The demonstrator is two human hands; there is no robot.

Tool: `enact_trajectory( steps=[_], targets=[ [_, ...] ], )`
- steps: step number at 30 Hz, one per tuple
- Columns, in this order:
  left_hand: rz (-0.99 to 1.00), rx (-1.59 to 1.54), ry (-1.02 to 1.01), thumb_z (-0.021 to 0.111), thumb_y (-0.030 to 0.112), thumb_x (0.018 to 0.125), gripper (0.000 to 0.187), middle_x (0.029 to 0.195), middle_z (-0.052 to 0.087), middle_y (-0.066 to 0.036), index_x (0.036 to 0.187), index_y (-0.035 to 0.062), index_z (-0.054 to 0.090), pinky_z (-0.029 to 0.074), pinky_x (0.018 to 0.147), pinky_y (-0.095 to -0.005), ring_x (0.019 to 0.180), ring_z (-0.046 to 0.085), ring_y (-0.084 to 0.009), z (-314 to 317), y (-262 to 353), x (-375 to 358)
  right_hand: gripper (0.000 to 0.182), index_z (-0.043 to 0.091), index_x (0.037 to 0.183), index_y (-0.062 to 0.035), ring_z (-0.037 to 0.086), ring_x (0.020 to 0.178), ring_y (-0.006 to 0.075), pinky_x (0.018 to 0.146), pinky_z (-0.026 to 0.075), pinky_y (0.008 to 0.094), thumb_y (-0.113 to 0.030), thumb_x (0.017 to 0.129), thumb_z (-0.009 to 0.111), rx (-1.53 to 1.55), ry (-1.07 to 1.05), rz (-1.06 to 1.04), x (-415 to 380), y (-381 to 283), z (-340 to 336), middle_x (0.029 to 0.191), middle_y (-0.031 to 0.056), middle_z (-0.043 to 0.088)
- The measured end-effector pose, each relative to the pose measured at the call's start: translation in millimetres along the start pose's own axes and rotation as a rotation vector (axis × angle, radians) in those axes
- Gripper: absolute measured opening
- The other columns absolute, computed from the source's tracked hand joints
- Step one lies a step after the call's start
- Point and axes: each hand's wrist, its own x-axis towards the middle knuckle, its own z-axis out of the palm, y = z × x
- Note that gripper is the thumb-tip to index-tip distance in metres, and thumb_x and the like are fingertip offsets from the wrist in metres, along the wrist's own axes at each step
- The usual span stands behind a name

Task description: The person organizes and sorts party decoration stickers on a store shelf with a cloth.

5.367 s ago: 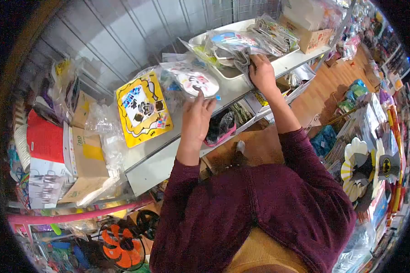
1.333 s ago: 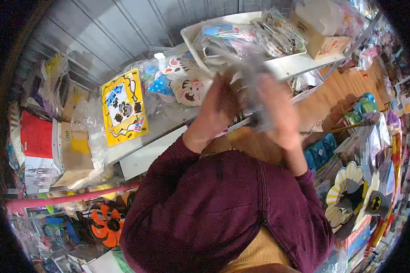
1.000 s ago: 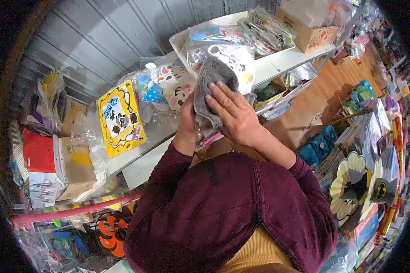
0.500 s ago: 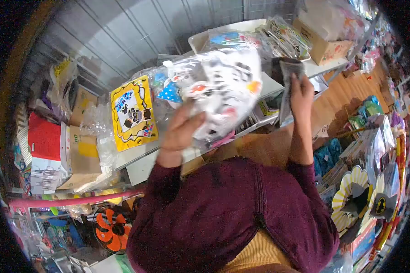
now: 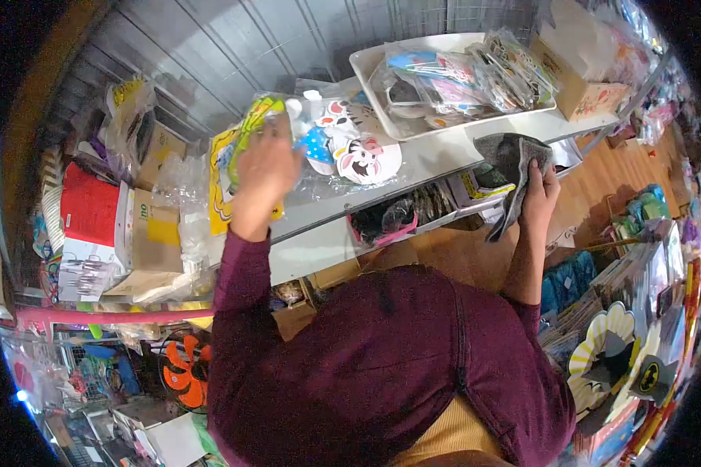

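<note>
Wall: grey corrugated metal panelling runs behind the shelving, ribbed in long parallel lines.
Upper right: a wire grid panel stands against that wall.
Shelving: a long white laminate shelf crosses the middle, with a lower white shelf tier beneath it.
Floor: warm brown wooden plank floor shows at right and below the shelf edge.
Left side: stacked brown cardboard boxes sit beside a red and white paper pack; a pink rail runs below them.
Right side: crowded racks of colourful packaged goods line the aisle.
Light: even, bright indoor light, soft shadows under the shelf.
</note>
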Motion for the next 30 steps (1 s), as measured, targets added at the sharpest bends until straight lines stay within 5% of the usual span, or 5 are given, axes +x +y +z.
enact_trajectory(
  steps=[10, 15, 18, 22, 30],
  targets=[
    [0.098, -0.240, 0.059, 0.062, 0.033, 0.073, 0.059, 0.126, 0.039, -0.021, 0.124, 0.0104, 0.042, 0.028, 0.097, -0.0442, 0.117, 0.034, -0.0419, -12.9, -36.2, -6.6, 0.018, 0.057, 0.090, 0.0027, 0.044, 0.064, 0.0054, 0.056, 0.036, 0.0203, -0.014, 0.086, 0.050, 0.023, -0.049, 0.110, -16.0, 22.9, -29.5, 0.074, -0.0008, 0.054],
    [0.210, -0.348, -0.188, 0.075, 0.020, 0.053, 0.084, 0.134, 0.026, -0.024, 0.128, 0.0177, 0.038, 0.023, 0.101, -0.0444, 0.125, 0.019, -0.0432, -29.7, -61.2, -29.0, 0.020, 0.057, 0.094, 0.0055, 0.047, 0.072, 0.0077, 0.063, 0.039, 0.0217, -0.012, 0.086, 0.050, 0.078, -0.023, 0.149, -20.0, 35.4, -43.6, 0.081, 0.0021, 0.057],
    [0.193, -0.310, -0.260, 0.075, 0.020, 0.054, 0.084, 0.134, 0.025, -0.023, 0.129, 0.0198, 0.037, 0.022, 0.101, -0.0440, 0.125, 0.018, -0.0436, -28.7, -61.5, -33.9, 0.021, 0.057, 0.095, 0.0058, 0.048, 0.073, 0.0078, 0.065, 0.039, 0.0214, -0.012, 0.086, 0.050, 0.084, 0.015, 0.212, -22.3, 51.9, -52.2, 0.083, 0.0028, 0.057],
    [0.199, -0.276, -0.257, 0.074, 0.019, 0.056, 0.083, 0.135, 0.025, -0.023, 0.130, 0.0181, 0.036, 0.021, 0.102, -0.0441, 0.125, 0.018, -0.0431, -32.3, -55.8, -30.9, 0.018, 0.058, 0.087, -0.0005, 0.044, 0.052, 0.0053, 0.045, 0.034, 0.0214, -0.017, 0.086, 0.051, 0.085, 0.056, 0.109, -28.1, 42.1, -40.3, 0.066, -0.0014, 0.053],
    [0.719, -0.424, -0.247, 0.067, 0.021, 0.064, 0.075, 0.135, 0.027, -0.022, 0.130, 0.0127, 0.034, 0.018, 0.103, -0.0429, 0.126, 0.022, -0.0373, -104.6, -20.1, 17.8, 0.015, 0.057, 0.084, 0.0017, 0.043, 0.062, 0.0041, 0.052, 0.034, 0.0201, -0.012, 0.086, 0.051, 0.035, 0.032, 0.293, -35.1, 46.3, -54.3, 0.072, -0.0021, 0.054]
  ],
)
